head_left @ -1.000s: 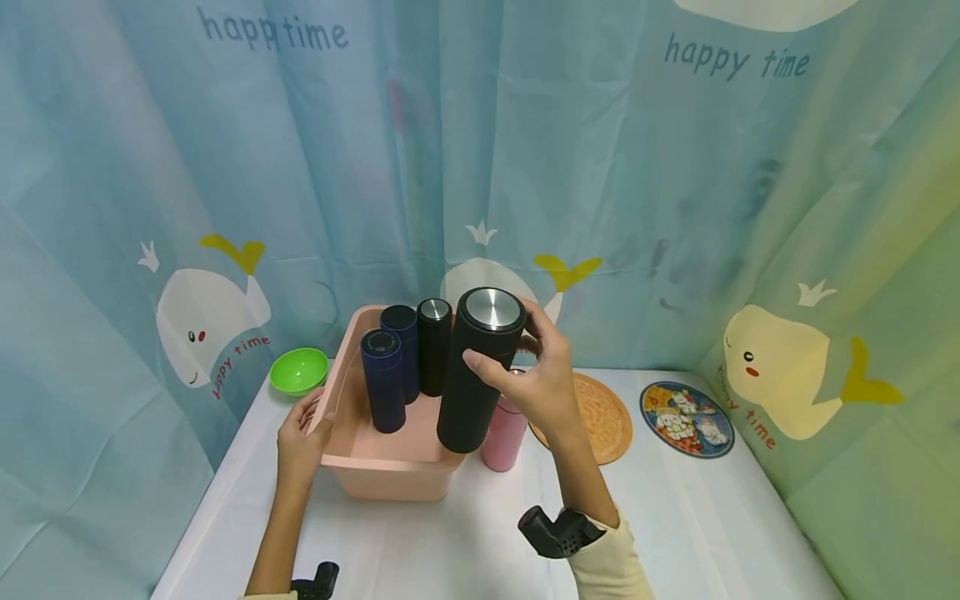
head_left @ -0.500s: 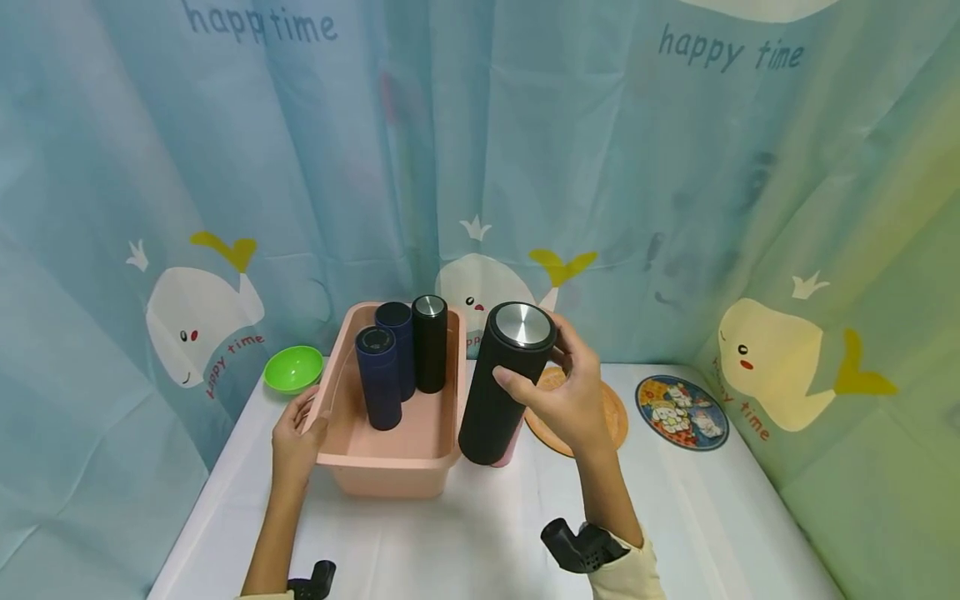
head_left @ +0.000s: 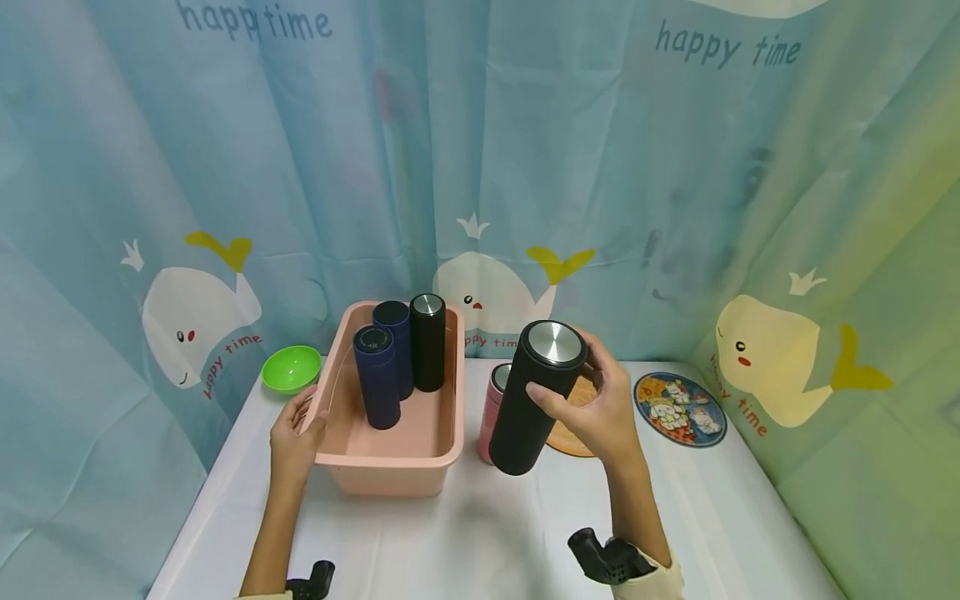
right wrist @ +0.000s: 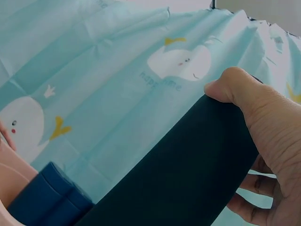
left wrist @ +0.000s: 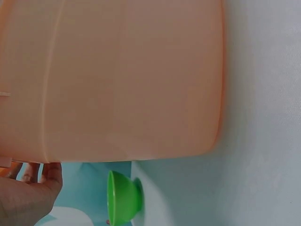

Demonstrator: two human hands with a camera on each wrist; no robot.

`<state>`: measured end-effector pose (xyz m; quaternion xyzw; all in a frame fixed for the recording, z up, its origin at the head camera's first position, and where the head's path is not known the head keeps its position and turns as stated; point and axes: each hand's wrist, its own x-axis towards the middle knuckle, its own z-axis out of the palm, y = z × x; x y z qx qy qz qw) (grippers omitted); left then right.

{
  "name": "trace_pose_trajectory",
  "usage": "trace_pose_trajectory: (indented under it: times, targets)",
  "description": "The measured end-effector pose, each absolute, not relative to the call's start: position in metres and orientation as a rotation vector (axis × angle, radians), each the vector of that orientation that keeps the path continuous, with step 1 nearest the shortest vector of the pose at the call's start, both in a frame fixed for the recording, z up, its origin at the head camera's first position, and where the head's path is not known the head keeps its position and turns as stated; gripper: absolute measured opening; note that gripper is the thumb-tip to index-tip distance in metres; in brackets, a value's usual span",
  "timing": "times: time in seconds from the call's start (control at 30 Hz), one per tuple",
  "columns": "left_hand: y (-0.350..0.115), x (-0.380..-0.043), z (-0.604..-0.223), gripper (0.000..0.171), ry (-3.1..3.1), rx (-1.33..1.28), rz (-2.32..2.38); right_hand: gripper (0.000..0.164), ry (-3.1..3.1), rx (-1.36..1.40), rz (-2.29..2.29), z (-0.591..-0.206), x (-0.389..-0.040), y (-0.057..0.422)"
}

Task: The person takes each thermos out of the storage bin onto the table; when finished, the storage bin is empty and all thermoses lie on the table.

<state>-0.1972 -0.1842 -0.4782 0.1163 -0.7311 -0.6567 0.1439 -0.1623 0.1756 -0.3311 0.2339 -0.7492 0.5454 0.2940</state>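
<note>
From here, the right hand's fingers (right wrist: 257, 184) are wrapped round the upper part of the large black bottle (head_left: 528, 408), thumb on the near side, the others behind. That high grip probably keeps the hand clear of the base, which hangs free over the bench (head_left: 465, 542) just right of the pink tub (head_left: 412, 440), the bottle's silver-topped end leaning right. The right hand (head_left: 600, 412) thus carries it alone, for the left hand (head_left: 295, 442) grips the tub's left rim, seemingly to steady it.

Inside the tub a front blue bottle (head_left: 377, 383), a rear blue bottle (head_left: 402, 358) and a slim black bottle (head_left: 428, 350) stand close together at the back, leaving bare floor in front. A pink bottle (head_left: 491, 408) stands behind the held one, partly hidden and in its way; whether they touch I can't tell. Beyond lie an orange mat (head_left: 572, 437) and a patterned mat (head_left: 680, 410); a green bowl (head_left: 292, 369) sits left of the tub
</note>
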Motion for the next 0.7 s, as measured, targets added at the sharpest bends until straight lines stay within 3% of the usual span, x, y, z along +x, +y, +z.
trace_pose_trajectory:
  times: [0.7]
  targets:
    - [-0.184, -0.198, -0.479, 0.051, -2.131, 0.356, -1.865, 0.063, -2.244, 0.193, 1.359, -0.380, -0.175, 0.218]
